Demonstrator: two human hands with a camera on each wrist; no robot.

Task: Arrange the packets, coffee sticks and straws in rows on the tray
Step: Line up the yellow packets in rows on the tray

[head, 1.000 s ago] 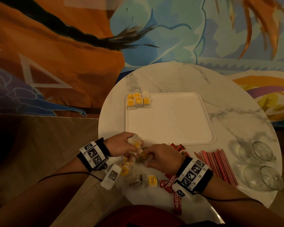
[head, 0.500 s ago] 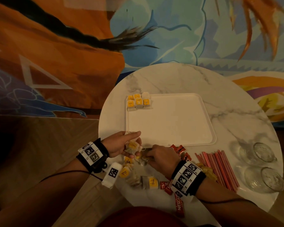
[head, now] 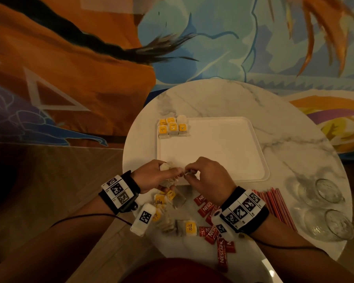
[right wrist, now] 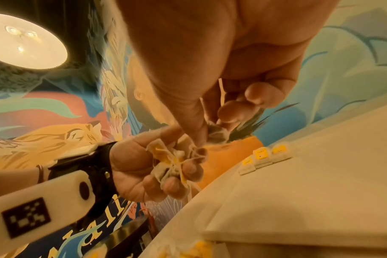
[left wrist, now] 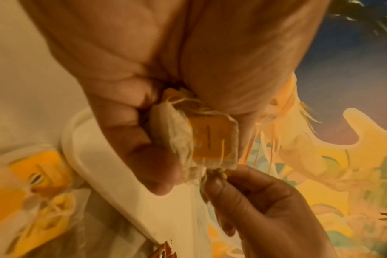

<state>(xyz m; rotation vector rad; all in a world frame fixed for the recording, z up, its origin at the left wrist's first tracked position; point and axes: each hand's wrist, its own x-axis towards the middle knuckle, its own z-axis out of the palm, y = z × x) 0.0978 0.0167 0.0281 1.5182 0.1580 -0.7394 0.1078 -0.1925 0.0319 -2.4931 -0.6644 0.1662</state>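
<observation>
My left hand (head: 161, 176) grips a bunch of tea bags with yellow tags (left wrist: 210, 139) and tangled strings, just above the near edge of the white tray (head: 223, 156). My right hand (head: 198, 174) pinches another tea bag (right wrist: 216, 134) and the knotted strings (left wrist: 214, 172) next to the left fingertips. Several tea bags (head: 173, 127) lie in rows at the tray's far left corner. More tea bags (head: 188, 227) lie loose on the table under my wrists. Red coffee sticks (head: 207, 209) are scattered near my right wrist. Red straws (head: 278, 205) lie to the right.
The round marble table (head: 294, 144) stands against a painted wall. Two clear glasses (head: 325, 190) (head: 335, 223) lie at the table's right edge. A wooden floor shows to the left. A lit round lamp (right wrist: 22, 40) appears in the right wrist view.
Both hands have risen from the loose pile and moved forward to the tray's near edge, carrying tea bags. The right hand now pinches the strings beside the left hand's bunch.
</observation>
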